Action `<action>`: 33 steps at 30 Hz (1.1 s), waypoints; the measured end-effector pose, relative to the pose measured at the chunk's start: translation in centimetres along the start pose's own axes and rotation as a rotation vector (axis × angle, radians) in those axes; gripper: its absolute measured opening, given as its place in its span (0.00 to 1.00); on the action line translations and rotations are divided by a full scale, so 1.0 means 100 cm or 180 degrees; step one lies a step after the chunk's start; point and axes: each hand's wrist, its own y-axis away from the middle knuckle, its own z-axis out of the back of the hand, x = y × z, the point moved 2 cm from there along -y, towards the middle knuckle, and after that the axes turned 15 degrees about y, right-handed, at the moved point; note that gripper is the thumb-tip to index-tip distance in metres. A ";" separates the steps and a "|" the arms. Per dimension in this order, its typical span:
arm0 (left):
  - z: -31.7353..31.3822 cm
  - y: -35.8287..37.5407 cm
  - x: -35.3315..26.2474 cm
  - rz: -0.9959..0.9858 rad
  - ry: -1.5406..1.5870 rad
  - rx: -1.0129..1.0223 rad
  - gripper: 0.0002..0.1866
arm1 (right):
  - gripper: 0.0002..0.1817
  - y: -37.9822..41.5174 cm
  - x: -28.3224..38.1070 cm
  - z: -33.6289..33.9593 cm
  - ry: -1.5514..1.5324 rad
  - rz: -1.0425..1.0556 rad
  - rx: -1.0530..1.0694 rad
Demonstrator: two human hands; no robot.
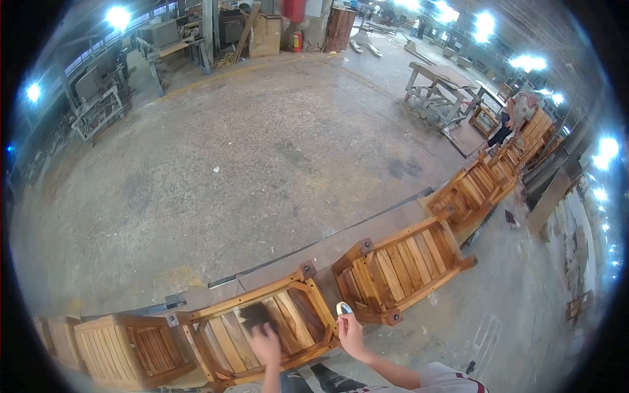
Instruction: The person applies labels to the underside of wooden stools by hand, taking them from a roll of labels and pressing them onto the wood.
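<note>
A wooden slatted chair (298, 318) lies on its side right in front of me, its slats facing up. My left hand (266, 344), smeared by motion, is over these slats with a dark, fuzzy-edged pad (257, 316) at its fingertips; I cannot tell whether it is cloth or bristle. Above the chair's right end, my right hand (352, 335) is closed around a small roll of tape (343, 308), pale ring standing upright between thumb and fingers. Another slatted wooden chair (406, 262) lies just to the right.
More wooden chairs (128, 347) continue the row on the left, and others (468, 190) run away to the right. A person (517, 114) stands by the far end. Concrete floor (229, 170) stretches beyond the row to a worktable (442, 77) and a fire extinguisher (297, 42).
</note>
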 end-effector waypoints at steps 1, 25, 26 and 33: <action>-0.020 0.010 -0.011 -0.0138 0.0065 0.0200 0.17 | 0.05 0.000 0.000 -0.001 0.0027 0.0066 -0.0028; 0.083 0.026 0.052 -0.0082 -0.0324 0.0005 0.14 | 0.09 -0.009 0.022 0.006 0.0145 0.0704 0.0328; 0.077 0.034 0.046 -0.0241 -0.0227 -0.0011 0.12 | 0.08 -0.011 0.011 0.004 0.0273 0.0778 0.0424; 0.040 0.117 0.008 0.0057 0.0589 -0.0865 0.17 | 0.05 -0.019 -0.012 -0.008 -0.0100 0.0834 0.1013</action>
